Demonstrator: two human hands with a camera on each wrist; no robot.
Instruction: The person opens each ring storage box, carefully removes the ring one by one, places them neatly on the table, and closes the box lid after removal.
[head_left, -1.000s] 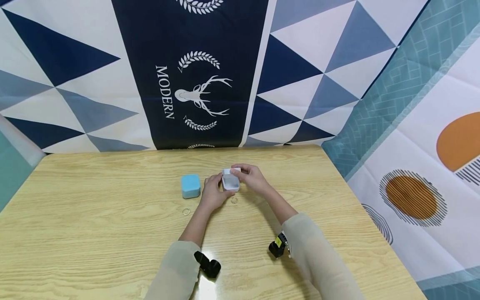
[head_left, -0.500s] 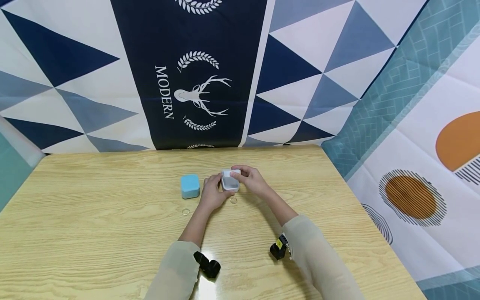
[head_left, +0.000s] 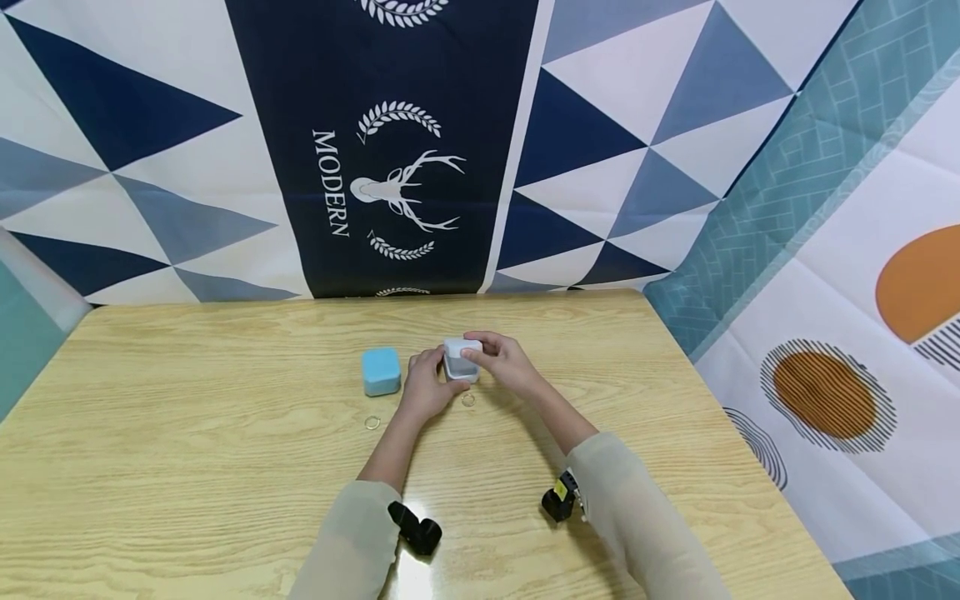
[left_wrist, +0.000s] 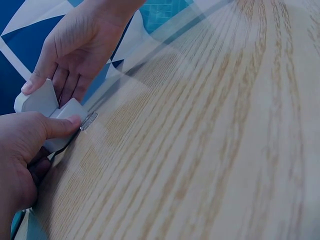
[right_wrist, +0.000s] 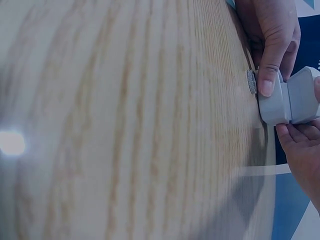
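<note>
A small white ring box (head_left: 462, 367) stands on the table with its hinged lid partly raised. My left hand (head_left: 427, 388) grips the lower part, its thumb along the near side. From the right, my right hand (head_left: 510, 362) pinches the lid between thumb and fingers. In the right wrist view the lid (right_wrist: 304, 95) leans up at an angle from the base (right_wrist: 275, 107). A ring (head_left: 468, 400) with a sparkling band lies on the table just in front of the box, close by the left thumb. The inside of the box is mostly hidden by the lid.
A light blue box (head_left: 381, 372) with rounded corners sits left of my left hand. Nearer to me lies a second ring (head_left: 372, 423). Patterned cloth (head_left: 405, 167) hangs behind the wooden table (head_left: 187, 467).
The white box's lid has tipped down toward the base, moved by my right hand. My left hand stays in place on the base; the rings and blue box have not moved.
</note>
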